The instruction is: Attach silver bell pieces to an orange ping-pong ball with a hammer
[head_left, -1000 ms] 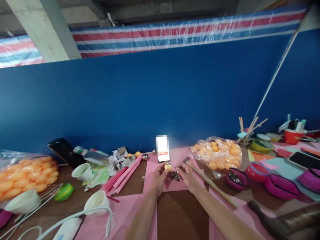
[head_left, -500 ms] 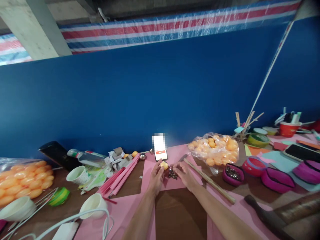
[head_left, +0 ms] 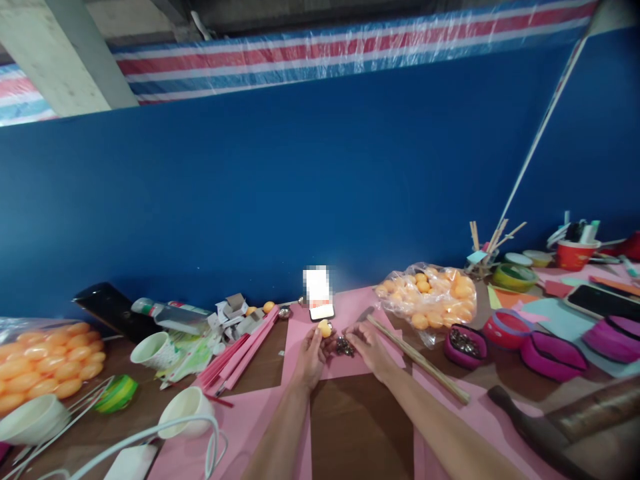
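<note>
My left hand [head_left: 309,353] pinches a small orange ball [head_left: 325,327] between thumb and fingertips, just in front of a lit phone [head_left: 320,300] leaning on the blue wall. My right hand [head_left: 369,346] rests on a pink paper sheet [head_left: 350,363], fingers curled over a little pile of dark metal pieces [head_left: 343,345]. What those fingers hold is too small to see. Both forearms reach in from the bottom edge.
A bag of orange balls [head_left: 433,300] lies to the right, another bag [head_left: 43,363] at far left. Wooden sticks [head_left: 420,360], pink pouches [head_left: 550,350], white cups [head_left: 187,403], pink strips [head_left: 240,360] and white cable [head_left: 150,437] crowd the brown table.
The view has shifted slightly; both hands stay together by the metal pieces, the left still holding the ball, which has edged a little toward the phone.
</note>
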Tool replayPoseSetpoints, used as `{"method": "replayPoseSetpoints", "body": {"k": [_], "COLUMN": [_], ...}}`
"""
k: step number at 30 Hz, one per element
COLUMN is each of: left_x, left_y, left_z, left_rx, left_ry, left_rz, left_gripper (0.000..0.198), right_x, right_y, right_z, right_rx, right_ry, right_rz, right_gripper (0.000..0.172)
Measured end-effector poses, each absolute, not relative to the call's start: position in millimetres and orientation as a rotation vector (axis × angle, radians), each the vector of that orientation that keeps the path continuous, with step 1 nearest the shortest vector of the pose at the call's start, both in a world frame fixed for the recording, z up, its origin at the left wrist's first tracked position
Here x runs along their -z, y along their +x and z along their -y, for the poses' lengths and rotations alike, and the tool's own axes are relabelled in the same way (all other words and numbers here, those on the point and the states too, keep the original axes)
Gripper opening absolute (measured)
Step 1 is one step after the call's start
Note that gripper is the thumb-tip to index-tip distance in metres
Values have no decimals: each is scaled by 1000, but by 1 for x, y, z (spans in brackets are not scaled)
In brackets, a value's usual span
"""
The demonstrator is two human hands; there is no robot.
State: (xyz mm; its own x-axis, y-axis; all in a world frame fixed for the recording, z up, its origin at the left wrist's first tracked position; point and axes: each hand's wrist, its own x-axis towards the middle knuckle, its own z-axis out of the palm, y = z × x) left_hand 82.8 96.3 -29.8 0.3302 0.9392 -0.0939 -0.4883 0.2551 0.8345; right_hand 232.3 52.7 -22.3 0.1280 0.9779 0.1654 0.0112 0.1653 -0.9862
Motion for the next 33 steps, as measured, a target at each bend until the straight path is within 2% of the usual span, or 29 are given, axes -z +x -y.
{"method": "replayPoseSetpoints", "body": {"k": [5, 10, 16, 24, 33], "left_x": [30, 27, 26, 28, 29], "left_y": [83, 84, 84, 84, 84], "left_z": [-96, -94, -92, -93, -93], "left_rx": [-1063, -1087, -1109, -1068, -1037], "left_ry": [853, 864, 945, 1072, 1186], "left_rz": [-708, -641, -728, -795, -774], "left_gripper": [32, 44, 35, 45, 42], "right_x": [20, 17, 17, 15, 21], "right_y": [232, 231, 231, 231, 230], "right_z": [-52, -51, -50, -50, -52], "right_rx": [-986, -1040, -991, -1008, -950], "right_ry": [-1151, -1129, -1138, -1117, -1128], "right_rz": [1178, 1171, 1232, 1252, 1233], "right_gripper": [20, 20, 21, 21, 16]}}
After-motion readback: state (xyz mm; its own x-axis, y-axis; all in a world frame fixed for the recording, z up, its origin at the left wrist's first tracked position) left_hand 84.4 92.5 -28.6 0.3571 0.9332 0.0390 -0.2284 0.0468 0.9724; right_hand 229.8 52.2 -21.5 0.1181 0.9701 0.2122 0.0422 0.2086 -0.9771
